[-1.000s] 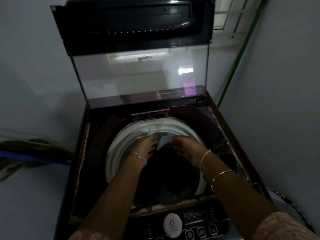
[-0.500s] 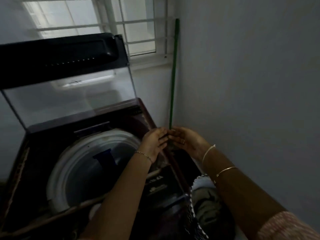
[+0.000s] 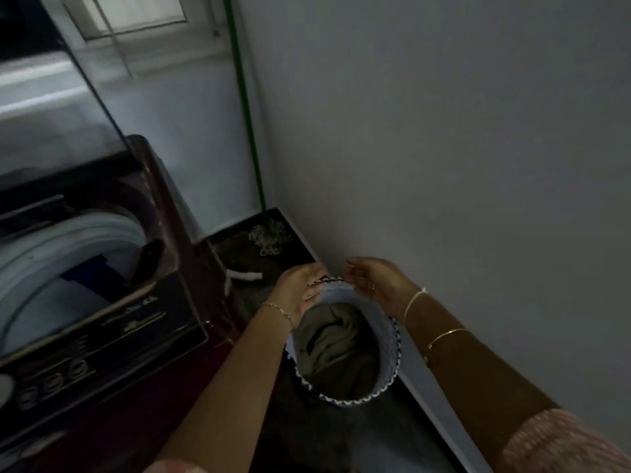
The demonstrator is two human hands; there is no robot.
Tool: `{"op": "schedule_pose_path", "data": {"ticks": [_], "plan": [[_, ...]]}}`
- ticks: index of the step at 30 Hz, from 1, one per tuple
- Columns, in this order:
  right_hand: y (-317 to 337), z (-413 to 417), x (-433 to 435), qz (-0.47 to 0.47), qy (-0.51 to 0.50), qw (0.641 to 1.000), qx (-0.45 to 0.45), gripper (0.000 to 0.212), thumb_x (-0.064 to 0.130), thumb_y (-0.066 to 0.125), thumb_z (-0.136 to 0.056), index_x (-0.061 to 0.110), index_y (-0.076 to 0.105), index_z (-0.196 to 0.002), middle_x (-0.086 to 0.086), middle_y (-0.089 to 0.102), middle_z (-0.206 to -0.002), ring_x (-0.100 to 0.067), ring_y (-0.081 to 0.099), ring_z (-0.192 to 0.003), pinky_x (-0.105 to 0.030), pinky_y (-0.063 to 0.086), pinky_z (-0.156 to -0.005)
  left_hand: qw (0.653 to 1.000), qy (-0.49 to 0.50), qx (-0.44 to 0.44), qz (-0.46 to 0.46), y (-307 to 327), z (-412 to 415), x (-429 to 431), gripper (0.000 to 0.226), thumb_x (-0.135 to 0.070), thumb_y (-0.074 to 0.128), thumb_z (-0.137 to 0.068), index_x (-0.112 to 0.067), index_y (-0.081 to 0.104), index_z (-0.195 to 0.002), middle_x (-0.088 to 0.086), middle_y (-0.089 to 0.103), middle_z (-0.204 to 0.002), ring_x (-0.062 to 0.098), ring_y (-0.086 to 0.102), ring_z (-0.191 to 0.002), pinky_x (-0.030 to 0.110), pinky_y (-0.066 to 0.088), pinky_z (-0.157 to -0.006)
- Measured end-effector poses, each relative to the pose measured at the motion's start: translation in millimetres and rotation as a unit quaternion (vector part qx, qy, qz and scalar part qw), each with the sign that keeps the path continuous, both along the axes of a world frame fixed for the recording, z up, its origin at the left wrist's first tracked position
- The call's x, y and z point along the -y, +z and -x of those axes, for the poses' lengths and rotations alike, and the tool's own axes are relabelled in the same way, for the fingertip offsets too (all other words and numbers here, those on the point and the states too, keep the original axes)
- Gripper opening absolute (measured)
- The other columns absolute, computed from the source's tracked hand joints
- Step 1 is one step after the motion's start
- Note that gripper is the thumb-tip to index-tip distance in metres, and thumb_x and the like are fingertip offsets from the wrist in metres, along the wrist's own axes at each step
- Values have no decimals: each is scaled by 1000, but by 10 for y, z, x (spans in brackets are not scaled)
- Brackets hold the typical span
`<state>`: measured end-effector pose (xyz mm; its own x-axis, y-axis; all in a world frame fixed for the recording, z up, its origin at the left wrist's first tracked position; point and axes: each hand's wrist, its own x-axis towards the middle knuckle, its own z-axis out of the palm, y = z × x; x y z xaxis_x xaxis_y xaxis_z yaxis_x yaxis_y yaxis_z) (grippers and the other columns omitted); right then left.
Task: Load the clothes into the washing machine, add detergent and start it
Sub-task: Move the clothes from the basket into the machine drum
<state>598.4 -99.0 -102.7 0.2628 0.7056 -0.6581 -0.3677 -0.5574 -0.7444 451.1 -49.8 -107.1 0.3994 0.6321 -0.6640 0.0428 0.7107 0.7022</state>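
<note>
While both hover above basket (image 3: 396,337) | left grip (image 3: 300,290) wide | right grip (image 3: 379,285) wide

Below you, the dark floor (image 3: 358,435) carries the washing machine (image 3: 119,336), the laundry basket (image 3: 336,293) just beside it, and, in the corner, a mop (image 3: 269,235).

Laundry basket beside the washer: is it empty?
No, an olive cloth lies bunched inside the basket.
</note>
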Motion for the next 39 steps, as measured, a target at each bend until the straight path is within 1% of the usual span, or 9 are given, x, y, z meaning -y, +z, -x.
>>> {"op": "schedule_pose_path", "data": {"ticks": [10, 15, 17, 20, 23, 25, 31, 35, 39], "plan": [[-1618, -396, 303, 124, -17, 992, 17, 31, 25, 47, -96, 11, 59, -122, -8, 66, -105, -11, 56, -77, -28, 39, -78, 987, -4, -137, 78, -1719, -156, -26, 39, -26, 46, -99, -13, 49, -135, 4, 50, -138, 26, 47, -128, 35, 37, -101], [-2535, -391, 253, 159, -16, 987, 0, 31, 22, 48, -95, 9, 59, -121, -2, 64, -98, -14, 55, -86, -26, 38, -75, 974, -44, -213, 59, -2591, -245, -63, 14, -21, 51, -95, -18, 59, -106, 0, 57, -98, 18, 54, -87, 28, 45, -74], [-2877, -376, 202, 171, -18, 985, -3, 28, 21, 48, -96, 10, 60, -119, -11, 65, -117, -21, 60, -99, -28, 43, -77, 964, -84, -253, 1, -2973, -285, -127, 23, -21, 57, -88, -12, 62, -109, 6, 62, -108, 26, 58, -99, 33, 49, -88], [-3315, -361, 85, 180, -25, 983, 18, 37, 17, 47, -97, -4, 53, -127, -26, 50, -136, -38, 49, -125, -45, 42, -102, 914, -176, -336, -146, -3568, -348, -276, 51, -27, 56, -77, -6, 59, -124, 14, 57, -130, 31, 52, -121, 39, 40, -106], [-3731, -374, -8, 157, -36, 987, 15, 35, 9, 48, -96, -9, 53, -125, -22, 58, -123, -28, 61, -91, -32, 51, -76, 866, -236, -377, -227, -3931, -463, -427, 74, -46, 36, -73, -11, 48, -138, 10, 45, -144, 30, 41, -133, 40, 31, -113], [-3955, -401, -71, 164, -29, 985, 34, 32, 7, 48, -95, -13, 55, -119, -12, 58, -103, -14, 52, -74, -20, 40, -60, 854, -246, -380, -257, -4032, -541, -542, 70, -49, 40, -78, -11, 49, -135, 11, 48, -141, 29, 44, -131, 39, 33, -111], [-4411, -542, -156, 156, -20, 985, 76, 36, 4, 46, -95, -23, 49, -119, -28, 61, -102, -11, 44, -65, -18, 38, -57, 833, -278, -402, -261, -4406, -679, -715, 77, -39, 71, -78, -8, 40, -141, 14, 44, -143, 31, 44, -129, 38, 36, -108], [-4526, -565, -168, 151, -10, 984, 94, 25, 5, 48, -93, -6, 62, -110, -8, 58, -89, -15, 51, -74, -23, 40, -67, 793, -317, -453, -254, -4646, -721, -706, 87, -37, 75, -75, 0, 34, -141, 21, 38, -145, 36, 36, -134, 43, 29, -112], [-4424, -524, -130, 137, -13, 988, 75, 29, 2, 51, -89, 5, 63, -115, -11, 62, -102, -20, 58, -86, -21, 45, -67, 829, -280, -418, -245, -4579, -740, -687, 59, -28, 60, -87, -6, 43, -139, 18, 49, -138, 36, 48, -125, 42, 40, -105]]}}
